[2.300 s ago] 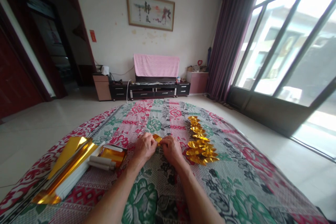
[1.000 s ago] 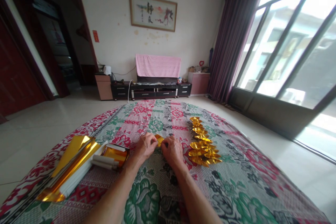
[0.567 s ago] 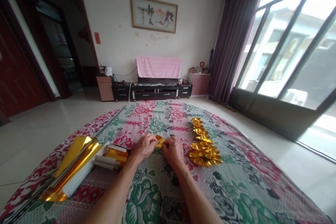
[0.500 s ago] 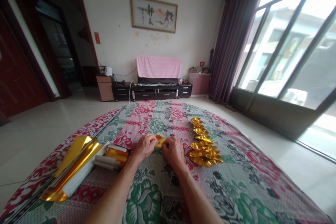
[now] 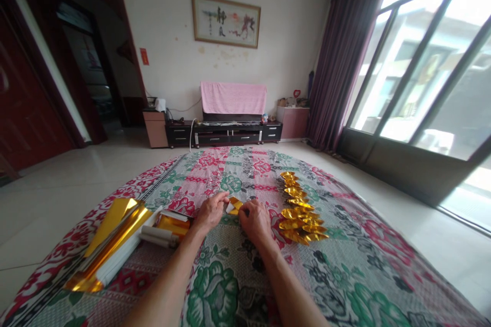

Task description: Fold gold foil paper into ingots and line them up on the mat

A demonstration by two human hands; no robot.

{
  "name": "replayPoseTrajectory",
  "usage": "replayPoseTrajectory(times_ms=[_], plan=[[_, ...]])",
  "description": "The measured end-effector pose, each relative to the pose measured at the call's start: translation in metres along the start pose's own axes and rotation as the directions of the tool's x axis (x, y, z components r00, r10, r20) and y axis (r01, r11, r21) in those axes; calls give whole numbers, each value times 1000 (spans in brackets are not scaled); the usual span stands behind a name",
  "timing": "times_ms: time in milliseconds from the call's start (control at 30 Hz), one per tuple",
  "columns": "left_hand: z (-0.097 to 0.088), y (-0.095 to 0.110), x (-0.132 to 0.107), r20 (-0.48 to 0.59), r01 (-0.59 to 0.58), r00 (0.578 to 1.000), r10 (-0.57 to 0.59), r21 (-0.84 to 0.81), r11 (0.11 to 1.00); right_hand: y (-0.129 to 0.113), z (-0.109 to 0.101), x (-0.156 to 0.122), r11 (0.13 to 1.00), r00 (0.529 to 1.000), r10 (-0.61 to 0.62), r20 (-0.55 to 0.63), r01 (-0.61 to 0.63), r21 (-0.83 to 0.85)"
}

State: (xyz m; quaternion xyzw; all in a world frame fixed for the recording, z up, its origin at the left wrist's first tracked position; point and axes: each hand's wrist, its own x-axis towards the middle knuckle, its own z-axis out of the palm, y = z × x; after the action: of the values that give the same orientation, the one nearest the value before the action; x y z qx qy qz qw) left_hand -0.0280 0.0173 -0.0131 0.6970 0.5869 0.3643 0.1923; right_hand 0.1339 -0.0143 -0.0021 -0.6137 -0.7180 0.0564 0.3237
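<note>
A small folded piece of gold foil paper (image 5: 235,206) lies between my hands just above the cloth, a bit of its white underside showing on the left. My right hand (image 5: 256,222) is closed, pinching its right end between thumb and curled fingers. At its left edge, my left hand (image 5: 211,211) has thumb and fingertips close together on the paper; the exact contact is small and hard to see. Right of my right hand stand folded gold foil ingots (image 5: 299,209), several in a slanting row.
Left of my left arm are gold foil sheets (image 5: 115,235) with white backs and a smaller stack of gold paper (image 5: 169,227) beside a white roll. Everything rests on a flowered cloth (image 5: 215,291). Beyond stand a low TV cabinet (image 5: 230,137) and a pink-covered television (image 5: 233,97).
My left fingers have straightened a little and shifted at the paper's left edge, and a white flap now shows there. My right hand keeps its pinch. The view has shifted slightly.
</note>
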Motion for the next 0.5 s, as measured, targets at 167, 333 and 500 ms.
replayPoseTrajectory(times_ms=[167,333,500], plan=[[2,8,-4,-20,9,1000,-8,48,999,0,1,0,1000,1000,4,6,-4,0],[8,11,-7,-64,-101,992,111,139,985,2,3,0,1000,1000,-7,-7,7,-1],[14,10,-8,-109,-176,973,202,209,962,0,2,-1,1000,1000,6,-5,-6,-3]])
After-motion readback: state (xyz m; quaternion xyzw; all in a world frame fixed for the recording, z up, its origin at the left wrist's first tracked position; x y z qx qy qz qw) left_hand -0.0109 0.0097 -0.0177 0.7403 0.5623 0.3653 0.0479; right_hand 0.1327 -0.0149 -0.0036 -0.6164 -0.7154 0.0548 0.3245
